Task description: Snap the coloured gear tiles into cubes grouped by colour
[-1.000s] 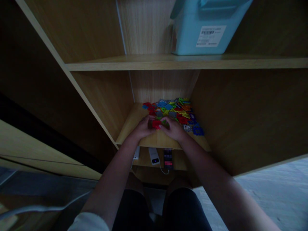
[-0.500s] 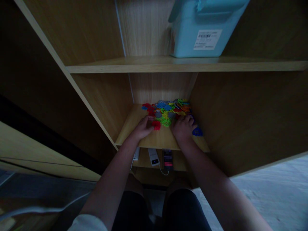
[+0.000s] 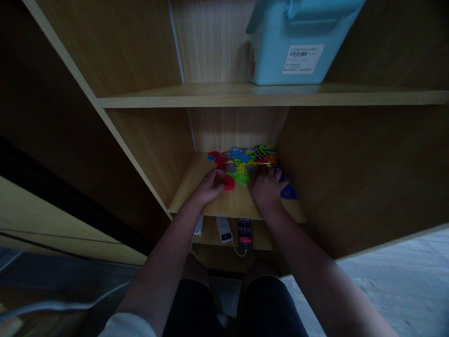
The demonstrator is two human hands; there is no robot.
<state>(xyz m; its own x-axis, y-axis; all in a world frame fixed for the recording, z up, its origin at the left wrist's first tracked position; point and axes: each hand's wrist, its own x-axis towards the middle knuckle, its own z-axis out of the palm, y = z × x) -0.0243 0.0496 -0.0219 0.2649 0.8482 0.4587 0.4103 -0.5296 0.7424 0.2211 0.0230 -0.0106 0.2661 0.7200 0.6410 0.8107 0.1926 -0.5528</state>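
Colourful toothed plastic building discs [image 3: 242,167] lie in a pile at the back of the middle shelf. My left hand [image 3: 210,185] is at the pile's left front, thumb and index finger apart, its tips beside or touching a red disc [image 3: 228,183]. Green discs [image 3: 242,179] lie between my two hands. Over the right front of the pile, my right hand [image 3: 267,186] rests palm down with fingers spread; what lies beneath it is hidden. Blue pieces [image 3: 288,192] lie just beyond its outer fingers, against the right wall.
A light-blue lidded box [image 3: 270,56] stands on the upper shelf [image 3: 210,99]. Below my hands, a white power bank [image 3: 224,230] with a cable and a phone [image 3: 244,233] lie on a lower shelf. Side walls [image 3: 150,154] enclose the compartment.
Almost nothing differs. My right hand's fingers have shifted slightly over the pieces, the outer finger a little further out; my left hand stays beside the red disc.
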